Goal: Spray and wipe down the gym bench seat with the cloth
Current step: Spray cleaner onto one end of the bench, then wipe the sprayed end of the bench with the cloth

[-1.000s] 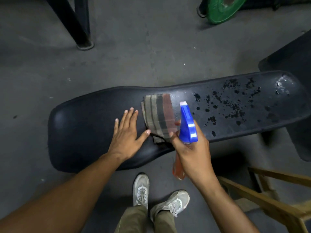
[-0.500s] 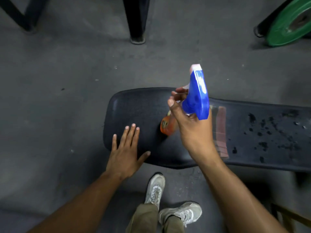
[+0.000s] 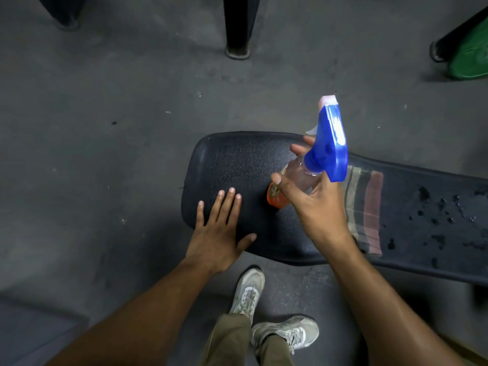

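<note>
Grey concrete floor (image 3: 105,101) (dim), black post (image 3: 239,27).

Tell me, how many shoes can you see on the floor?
2. One pale shoe is planted on the floor just below the bench seat; the other shoe is nearer the bottom edge, to its right. Nothing suggests any others hidden.

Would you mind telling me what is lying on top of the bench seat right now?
The left hand rests flat, the striped cloth lies spread and droplets show; the right hand hides the cloth's left edge.
</note>
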`<state>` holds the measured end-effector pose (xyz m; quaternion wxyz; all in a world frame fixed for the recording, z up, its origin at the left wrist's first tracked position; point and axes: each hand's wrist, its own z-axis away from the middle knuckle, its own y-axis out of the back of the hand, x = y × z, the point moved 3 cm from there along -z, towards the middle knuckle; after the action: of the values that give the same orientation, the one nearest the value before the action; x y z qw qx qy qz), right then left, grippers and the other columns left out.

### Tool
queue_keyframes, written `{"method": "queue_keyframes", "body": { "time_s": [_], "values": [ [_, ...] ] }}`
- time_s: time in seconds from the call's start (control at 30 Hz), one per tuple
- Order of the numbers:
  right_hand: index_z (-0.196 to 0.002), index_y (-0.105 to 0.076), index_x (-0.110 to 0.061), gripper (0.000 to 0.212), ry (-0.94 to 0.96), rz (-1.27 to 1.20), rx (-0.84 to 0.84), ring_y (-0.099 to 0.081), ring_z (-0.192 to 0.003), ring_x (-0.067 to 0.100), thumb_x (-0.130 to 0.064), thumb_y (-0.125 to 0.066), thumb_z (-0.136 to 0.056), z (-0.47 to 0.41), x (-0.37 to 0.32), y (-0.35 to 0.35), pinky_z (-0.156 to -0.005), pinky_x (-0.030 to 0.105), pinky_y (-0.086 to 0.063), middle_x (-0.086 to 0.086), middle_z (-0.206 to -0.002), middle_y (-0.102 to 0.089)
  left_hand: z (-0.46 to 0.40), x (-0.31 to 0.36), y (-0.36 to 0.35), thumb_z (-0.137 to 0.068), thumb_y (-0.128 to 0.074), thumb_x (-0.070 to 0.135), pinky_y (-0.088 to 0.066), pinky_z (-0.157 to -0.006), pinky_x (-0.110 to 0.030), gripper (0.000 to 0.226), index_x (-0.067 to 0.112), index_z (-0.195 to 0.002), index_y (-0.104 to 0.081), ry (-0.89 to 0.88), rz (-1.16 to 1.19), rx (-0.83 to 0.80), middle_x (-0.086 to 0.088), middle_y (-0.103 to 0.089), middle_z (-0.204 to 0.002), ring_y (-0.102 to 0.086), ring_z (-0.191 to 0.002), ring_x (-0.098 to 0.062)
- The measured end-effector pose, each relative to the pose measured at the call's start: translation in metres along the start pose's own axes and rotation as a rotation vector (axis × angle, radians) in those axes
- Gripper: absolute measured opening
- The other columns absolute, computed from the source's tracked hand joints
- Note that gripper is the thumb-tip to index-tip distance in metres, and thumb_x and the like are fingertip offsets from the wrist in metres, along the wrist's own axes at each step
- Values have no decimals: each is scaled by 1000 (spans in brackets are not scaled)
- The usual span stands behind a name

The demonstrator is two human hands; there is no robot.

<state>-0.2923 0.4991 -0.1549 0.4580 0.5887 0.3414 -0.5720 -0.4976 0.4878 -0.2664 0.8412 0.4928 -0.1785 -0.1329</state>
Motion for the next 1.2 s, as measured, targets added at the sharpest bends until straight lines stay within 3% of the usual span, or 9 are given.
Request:
{"method": "queue_keyframes", "body": {
  "time_s": [0.13,0.23,0.3,0.5,0.7,0.8,0.9,1.03,1.2],
  "values": [
    [-132,-47,-46,68,-8,13,1,-65,-117,16,-41,-87,-77,3,4,-1,-104,37,-52,1,-123,-67,-1,0,0,-96,-15,76,19,-120,-55,92,21,-154,30,0,-5,9,5,41,-161,38,-147,-14],
    [-146,-47,-29,83,-46,57,-24,-63,-125,17,-46,-87,-75,6,16,4,-111,37,-48,0,-130,-67,0,1,-2,-96,-20,75,15,-122,-56,93,19,-159,20,-9,7,51,3,31,-166,32,-151,-15],
    [-149,-46,-18,87,-57,84,-39,-57,-136,16,-37,-90,-76,10,26,12,-118,38,-43,2,-142,-62,2,4,-3,-95,-27,71,6,-124,-57,93,16,-162,5,0,50,123,0,15,-171,19,-156,-17],
    [-154,-36,-33,92,-119,194,-66,-49,-143,4,-13,-89,-81,47,52,53,-121,30,-38,-6,-161,-44,27,39,-7,-91,-38,63,-5,-127,-53,88,11,-161,-20,-37,121,168,-7,-8,-172,-1,-159,-21],
    [-134,-53,-40,60,-162,263,271,-64,-122,16,-6,-76,-91,68,75,110,-106,38,-54,-1,-138,-62,36,87,-16,-93,-33,63,0,-127,-48,87,14,-163,-13,-179,152,83,-4,-1,-172,5,-158,-18],
    [-141,-53,-21,55,-251,527,402,-59,-129,26,-19,-74,-91,63,92,140,-111,42,-47,8,-142,-58,25,111,-14,-93,-32,63,8,-125,-43,87,16,-163,-11,-249,174,66,-1,0,-172,10,-157,-14],
    [-146,-49,-12,64,-451,679,400,-51,-133,37,-25,-76,-90,58,109,157,-110,43,-41,16,-143,-56,10,132,-10,-92,-31,63,8,-126,-41,87,16,-162,-14,-300,191,53,0,-4,-172,7,-158,-14],
    [-138,-54,-14,52,-575,641,369,-64,-114,33,-27,-74,-92,55,120,161,-91,35,-45,3,-105,-69,-12,154,-3,-90,-31,65,2,-127,-42,88,15,-161,-19,-338,224,53,-3,-11,-172,-3,-158,-18],
    [-96,-71,-19,11,-584,473,344,-70,-95,28,-30,-71,-92,58,119,162,-86,37,-52,2,-90,-72,-33,181,9,-87,-34,66,-17,-125,-45,89,10,-156,-30,-255,362,35,-10,-33,-162,-27,-151,-27]
  ]
}}
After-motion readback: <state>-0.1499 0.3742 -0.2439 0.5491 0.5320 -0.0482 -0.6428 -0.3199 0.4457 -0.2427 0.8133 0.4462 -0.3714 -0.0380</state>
